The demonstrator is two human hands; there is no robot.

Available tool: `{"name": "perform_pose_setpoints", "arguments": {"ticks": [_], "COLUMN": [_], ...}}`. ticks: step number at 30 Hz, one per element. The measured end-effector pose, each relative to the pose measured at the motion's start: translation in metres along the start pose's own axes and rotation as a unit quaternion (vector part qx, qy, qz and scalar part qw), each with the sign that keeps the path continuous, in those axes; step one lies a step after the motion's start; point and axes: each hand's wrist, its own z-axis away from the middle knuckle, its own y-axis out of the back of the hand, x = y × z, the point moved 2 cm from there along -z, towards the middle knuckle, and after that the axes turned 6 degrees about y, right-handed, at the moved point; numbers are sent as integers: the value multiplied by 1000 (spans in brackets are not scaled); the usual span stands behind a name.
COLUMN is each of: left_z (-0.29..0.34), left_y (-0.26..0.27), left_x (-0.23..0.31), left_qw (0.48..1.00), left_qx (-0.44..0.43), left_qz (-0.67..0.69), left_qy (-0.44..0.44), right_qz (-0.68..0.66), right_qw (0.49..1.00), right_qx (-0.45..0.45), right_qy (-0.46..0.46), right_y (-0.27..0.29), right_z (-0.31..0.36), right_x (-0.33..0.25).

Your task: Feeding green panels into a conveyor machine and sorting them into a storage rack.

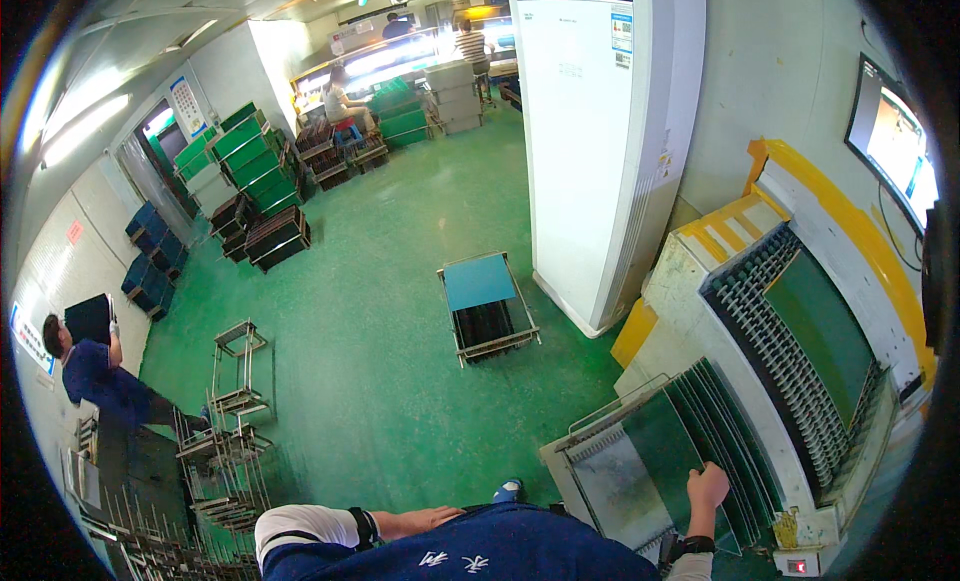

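Note:
My right hand (708, 488) is closed at the edge of a thin dark green panel (678, 436), which stands in a row of similar panels (728, 431) on a slotted metal rack. My left hand (430, 519) lies flat against the front of my dark blue shirt and holds nothing; part of it is hard to make out. Beside the rack, a roller conveyor machine (780, 356) carries a large green panel (825, 331) on its rollers.
A wire rack (485, 331) with a blue sheet on top stands on the green floor ahead. Past it rises a tall white cabinet unit (580, 161). Metal frames (235, 421) and a person carrying a dark panel (100, 371) are at left. Stacked green crates (255, 161) stand farther back.

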Motion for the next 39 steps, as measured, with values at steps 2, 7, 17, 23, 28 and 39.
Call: {"name": "perform_pose_setpoints", "arguments": {"ticks": [2, 7, 17, 23, 28, 39], "left_z": [-1, -2, -3, -7, -6, -5], "left_y": [1, -3, 2, -2, -1, -1], "left_x": [-1, -4, 7, -5, -3, 3], "left_qw": [1000, 999, 994, 997, 994, 1000], "left_qx": [-5, 18, 21, 13, 17, -5], "left_qz": [-6, -22, -84, -55, -72, -7], "left_qy": [-17, -19, -66, -45, -83, -5], "right_qz": [3, 4, 7, 9, 10, 8], "right_qw": [1000, 1000, 1000, 1000, 1000, 1000], "right_qx": [0, -11, -4, -4, 4, 20], "right_qy": [6, 0, 2, 10, 12, 14], "right_y": [1, 9, -1, 1, -4, 2], "right_z": [0, 1, -3, -3, -4, -2], "right_x": [0, -5, 4, 0, 4, 0]}}
